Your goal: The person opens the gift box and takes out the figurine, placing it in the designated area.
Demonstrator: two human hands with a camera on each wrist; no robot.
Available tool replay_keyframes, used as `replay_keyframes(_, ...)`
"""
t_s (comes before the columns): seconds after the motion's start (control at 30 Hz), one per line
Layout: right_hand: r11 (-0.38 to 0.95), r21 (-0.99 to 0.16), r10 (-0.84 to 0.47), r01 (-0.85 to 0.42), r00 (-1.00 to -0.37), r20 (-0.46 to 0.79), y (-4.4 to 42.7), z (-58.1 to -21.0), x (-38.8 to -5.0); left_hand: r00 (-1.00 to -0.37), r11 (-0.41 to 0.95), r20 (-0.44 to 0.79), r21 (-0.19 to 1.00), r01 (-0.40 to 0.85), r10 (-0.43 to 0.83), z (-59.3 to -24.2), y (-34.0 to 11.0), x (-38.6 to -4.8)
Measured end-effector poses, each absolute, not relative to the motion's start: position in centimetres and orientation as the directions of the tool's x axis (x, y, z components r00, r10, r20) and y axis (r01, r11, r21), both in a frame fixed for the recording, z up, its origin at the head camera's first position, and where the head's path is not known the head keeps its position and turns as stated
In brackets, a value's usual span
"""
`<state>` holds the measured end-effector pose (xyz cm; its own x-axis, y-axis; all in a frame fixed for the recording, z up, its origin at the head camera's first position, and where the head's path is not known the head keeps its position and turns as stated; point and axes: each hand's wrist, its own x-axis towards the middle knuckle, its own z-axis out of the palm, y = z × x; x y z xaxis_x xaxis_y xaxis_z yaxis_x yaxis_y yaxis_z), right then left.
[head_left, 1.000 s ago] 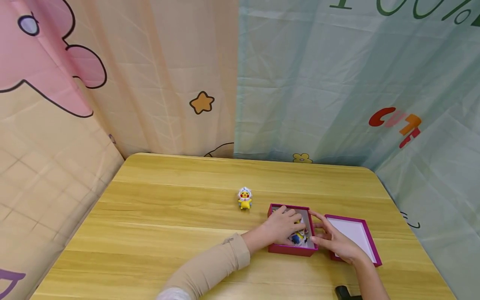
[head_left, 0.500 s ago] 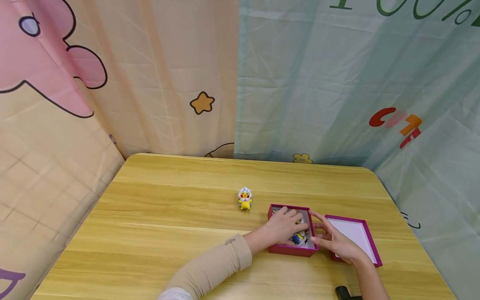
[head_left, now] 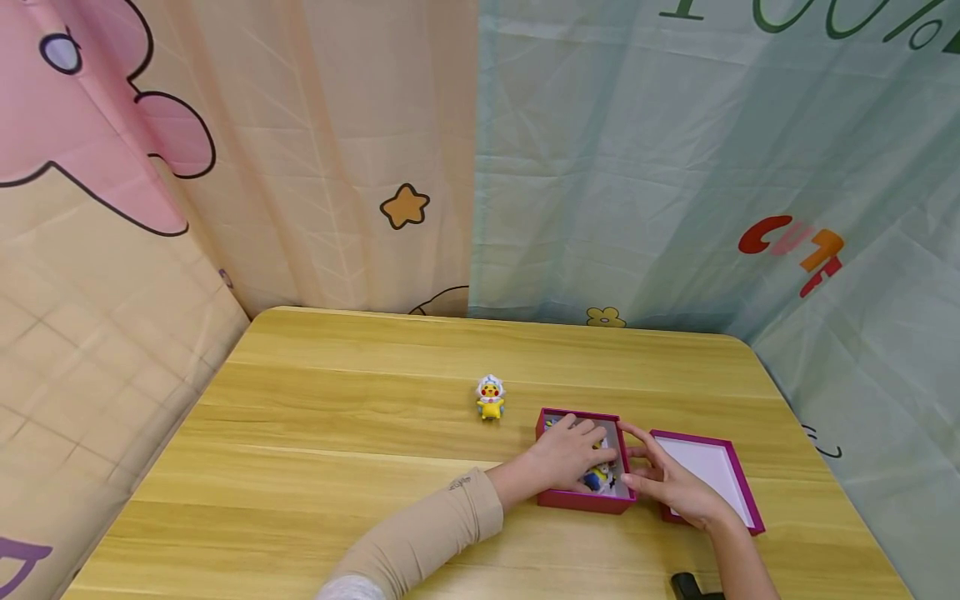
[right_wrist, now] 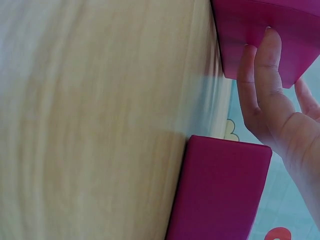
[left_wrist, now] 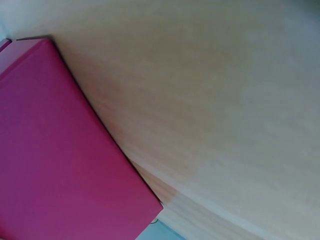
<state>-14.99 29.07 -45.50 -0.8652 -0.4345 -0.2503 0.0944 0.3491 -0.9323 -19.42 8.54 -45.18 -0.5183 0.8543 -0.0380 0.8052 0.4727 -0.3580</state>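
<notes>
My left hand [head_left: 566,454] reaches into a magenta box [head_left: 585,502] from the left, its fingers spread over the things inside. Beside its thumb a small blue, yellow and white toy figure [head_left: 597,478] shows; whatever lies under the palm is hidden. On the box's right side rest the spread fingertips of my right hand [head_left: 678,487], also seen in the right wrist view touching the outer wall. The left wrist view holds only the box's side [left_wrist: 65,145] and tabletop; no fingers appear there. Left of the box stands a yellow toy figure [head_left: 491,400] with a white hood.
A magenta lid [head_left: 708,467] lies right of the box with its white inside up, partly behind my right hand. Near the front edge is a black object [head_left: 690,586], cut off by the frame. Printed curtains [head_left: 600,167] hang behind the wooden table [head_left: 337,392].
My left hand and sleeve have shifted very slightly to the right over the box. My right hand, the box, the lid and the yellow figure keep their places.
</notes>
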Motion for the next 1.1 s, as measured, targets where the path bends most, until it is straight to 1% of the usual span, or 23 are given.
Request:
replay_keyframes(0.33,0.347,-0.933,-0.432,0.094,-0.867,-0.248,29.1,-45.5,-15.0,-0.539,0.513,-0.015,-0.284,0.810,0.842,-44.9,8.6,-19.5)
replay_keyframes(0.5,0.351,-0.931,-0.422,0.098,-0.871,-0.251,29.0,-45.5,-15.0,-0.545,0.534,0.052,-0.295,0.792,0.837,-44.8,8.3,-19.5)
replay_keyframes(0.67,0.363,-0.925,-0.407,0.110,-0.875,-0.263,28.9,-45.5,-14.9,-0.564,0.570,0.109,-0.279,0.773,0.819,-44.6,7.9,-19.5)
replay_keyframes(0.87,0.372,-0.921,-0.395,0.116,-0.878,-0.270,28.8,-45.4,-14.9,-0.594,0.609,0.136,-0.220,0.762,0.793,-44.0,7.1,-19.9)
replay_keyframes(1.0,0.379,-0.918,-0.388,0.117,-0.880,-0.273,28.8,-45.3,-14.9,-0.607,0.631,0.175,-0.172,0.756,0.775,-43.2,6.3,-20.4)
replay_keyframes(1.1,0.392,-0.912,-0.379,0.119,-0.883,-0.278,28.8,-45.2,-14.9,-0.612,0.647,0.218,-0.165,0.745,0.760,-42.6,5.5,-20.8)
